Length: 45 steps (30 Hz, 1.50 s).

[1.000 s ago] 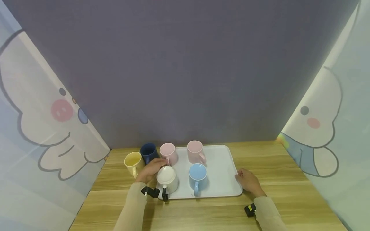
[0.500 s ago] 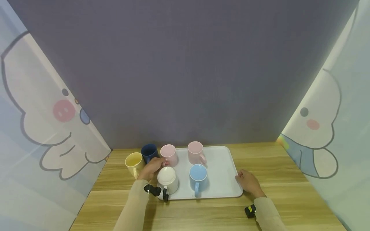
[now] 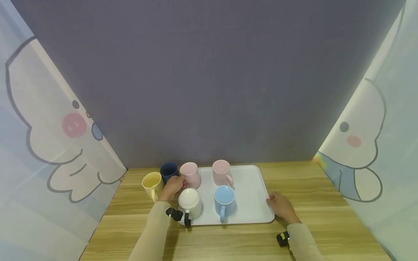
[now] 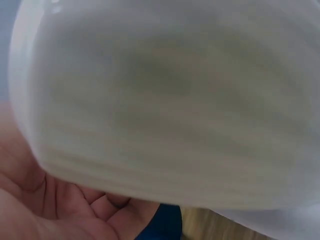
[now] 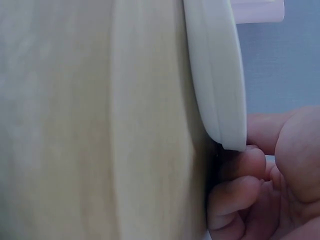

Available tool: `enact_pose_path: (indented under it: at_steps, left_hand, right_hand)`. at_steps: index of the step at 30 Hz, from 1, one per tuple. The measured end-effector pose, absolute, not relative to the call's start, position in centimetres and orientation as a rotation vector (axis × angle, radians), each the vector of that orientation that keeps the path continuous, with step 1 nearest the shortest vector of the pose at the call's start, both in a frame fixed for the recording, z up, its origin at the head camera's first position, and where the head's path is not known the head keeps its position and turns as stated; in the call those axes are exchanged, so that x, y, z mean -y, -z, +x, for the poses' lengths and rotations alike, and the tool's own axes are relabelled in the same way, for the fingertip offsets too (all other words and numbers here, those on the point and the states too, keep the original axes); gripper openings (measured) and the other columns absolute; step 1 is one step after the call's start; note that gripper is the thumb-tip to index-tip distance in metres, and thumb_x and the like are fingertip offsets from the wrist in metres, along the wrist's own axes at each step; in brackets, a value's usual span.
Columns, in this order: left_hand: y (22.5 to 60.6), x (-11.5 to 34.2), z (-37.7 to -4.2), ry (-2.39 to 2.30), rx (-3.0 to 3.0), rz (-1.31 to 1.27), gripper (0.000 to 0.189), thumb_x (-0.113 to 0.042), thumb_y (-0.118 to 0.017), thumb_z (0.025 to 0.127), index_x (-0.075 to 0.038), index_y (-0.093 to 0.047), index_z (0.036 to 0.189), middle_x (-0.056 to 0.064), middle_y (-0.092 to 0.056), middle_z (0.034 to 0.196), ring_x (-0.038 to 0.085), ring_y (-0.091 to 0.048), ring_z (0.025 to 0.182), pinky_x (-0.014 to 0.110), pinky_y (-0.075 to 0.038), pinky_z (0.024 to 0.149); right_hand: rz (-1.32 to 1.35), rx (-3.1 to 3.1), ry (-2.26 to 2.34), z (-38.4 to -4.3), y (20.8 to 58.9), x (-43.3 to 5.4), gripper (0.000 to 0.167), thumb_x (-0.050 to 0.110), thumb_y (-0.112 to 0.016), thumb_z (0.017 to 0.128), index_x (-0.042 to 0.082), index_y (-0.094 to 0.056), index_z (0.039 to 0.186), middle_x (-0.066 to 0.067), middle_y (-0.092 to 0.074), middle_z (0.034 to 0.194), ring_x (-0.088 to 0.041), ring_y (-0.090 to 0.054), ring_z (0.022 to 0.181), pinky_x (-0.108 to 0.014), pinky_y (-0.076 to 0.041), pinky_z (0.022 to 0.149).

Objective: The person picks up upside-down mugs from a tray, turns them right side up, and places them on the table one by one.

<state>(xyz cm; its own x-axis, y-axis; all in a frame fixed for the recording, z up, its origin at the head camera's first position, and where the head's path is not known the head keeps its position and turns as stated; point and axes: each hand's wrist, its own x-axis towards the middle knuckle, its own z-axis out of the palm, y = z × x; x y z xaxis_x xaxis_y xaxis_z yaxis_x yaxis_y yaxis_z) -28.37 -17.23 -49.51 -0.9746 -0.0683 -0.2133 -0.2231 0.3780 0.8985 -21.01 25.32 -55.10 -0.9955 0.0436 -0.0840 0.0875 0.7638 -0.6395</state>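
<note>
In the head view, my left hand [image 3: 173,187] pinches the handle side of the left pink mug [image 3: 192,177], at the tray's back left corner. A white mug [image 3: 190,203] with a black-and-white handle stands just in front of that hand. Close up in the left wrist view, the white mug [image 4: 165,110] hides much of the left hand [image 4: 65,215] and the pink mug. At the right, my right hand [image 3: 283,207] grips the edge of the white tray [image 3: 251,195]. The right wrist view has fingers [image 5: 240,197] curled under the tray's rim [image 5: 220,75].
Upright on the tray are another pink mug [image 3: 221,173] and a light blue mug [image 3: 224,200]. Left of the tray stand a yellow mug [image 3: 153,185] and a dark blue mug [image 3: 168,171]. A grey panel [image 3: 209,90] rises behind the wooden table [image 3: 225,243].
The left pink mug's handle has turned leftward, and the mug has shifted slightly left with my left hand. My right hand and the tray have stayed in place.
</note>
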Motion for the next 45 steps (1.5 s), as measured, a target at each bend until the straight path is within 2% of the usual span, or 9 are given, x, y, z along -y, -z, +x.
enact_pose_path:
  at_steps: [7,14,22,30,35,39,41,45]
  left_hand:
    - [49.3,17.1,-28.2,-1.673,-2.525,-0.282,0.035,-0.021,-0.048,0.100,-0.002,-0.061,0.075,0.001,-0.057,0.067,0.015,-0.054,0.068,0.023,-0.041,0.064]
    - [48.1,17.0,-27.9,-1.805,-2.474,-0.259,0.040,-0.022,-0.046,0.102,0.000,-0.057,0.071,0.004,-0.053,0.061,0.017,-0.047,0.060,0.025,-0.037,0.058]
    - [46.0,16.5,-27.8,-2.052,-2.260,-0.240,0.033,-0.021,-0.040,0.106,-0.006,-0.051,0.078,-0.001,-0.048,0.066,0.011,-0.047,0.060,0.028,-0.055,0.065]
    - [44.7,16.0,-27.6,-2.440,-1.788,-0.175,0.030,-0.016,-0.035,0.107,-0.011,-0.042,0.078,-0.004,-0.041,0.067,0.005,-0.036,0.051,0.026,-0.056,0.064]
    - [44.1,15.8,-27.0,-2.603,-1.409,-0.143,0.027,-0.014,-0.033,0.106,-0.012,-0.041,0.080,-0.006,-0.041,0.067,0.005,-0.028,0.049,0.024,-0.053,0.066]
    - [44.0,15.4,-26.6,-2.677,-1.122,-0.136,0.032,-0.014,-0.031,0.107,-0.014,-0.042,0.077,-0.007,-0.041,0.066,0.006,-0.025,0.051,0.021,-0.050,0.067]
    - [44.0,15.1,-26.4,-2.714,-0.977,-0.130,0.035,-0.014,-0.028,0.107,-0.014,-0.042,0.075,-0.007,-0.041,0.066,0.006,-0.023,0.053,0.018,-0.044,0.063]
    - [44.1,14.2,-26.2,-2.772,-0.732,-0.138,0.037,-0.013,-0.025,0.107,-0.012,-0.042,0.075,-0.005,-0.042,0.067,0.004,-0.027,0.058,0.015,-0.025,0.058]
  right_hand:
    - [0.116,-2.877,1.058,-21.0,55.0,-25.4,0.016,0.017,-0.057,0.099,0.001,-0.060,0.095,-0.005,-0.057,0.078,-0.020,-0.051,0.071,-0.031,-0.040,0.063]
    - [0.101,-2.886,1.061,-21.0,55.0,-25.4,0.016,0.016,-0.057,0.098,0.001,-0.061,0.095,-0.005,-0.057,0.078,-0.020,-0.051,0.071,-0.031,-0.039,0.063]
    - [0.108,-2.887,1.054,-21.1,55.1,-25.4,0.016,0.016,-0.056,0.099,0.001,-0.060,0.095,-0.005,-0.058,0.078,-0.020,-0.051,0.071,-0.031,-0.039,0.063]
    - [0.110,-2.885,1.057,-21.1,55.1,-25.4,0.016,0.016,-0.056,0.099,0.001,-0.060,0.095,-0.005,-0.057,0.078,-0.020,-0.051,0.070,-0.031,-0.039,0.062]
    - [0.137,-2.872,1.057,-21.2,55.3,-25.5,0.015,0.016,-0.056,0.098,0.003,-0.059,0.092,-0.005,-0.056,0.076,-0.019,-0.050,0.069,-0.030,-0.038,0.061]
    - [0.148,-2.868,1.061,-21.2,55.3,-25.5,0.015,0.016,-0.056,0.098,0.003,-0.059,0.092,-0.005,-0.057,0.077,-0.019,-0.051,0.069,-0.030,-0.039,0.061]
    - [0.138,-2.872,1.062,-21.2,55.3,-25.5,0.015,0.016,-0.056,0.098,0.002,-0.060,0.093,-0.005,-0.057,0.077,-0.020,-0.051,0.070,-0.031,-0.039,0.062]
    - [0.120,-2.886,1.054,-21.2,55.3,-25.4,0.016,0.016,-0.056,0.098,0.001,-0.061,0.095,-0.005,-0.057,0.078,-0.020,-0.051,0.071,-0.031,-0.040,0.063]
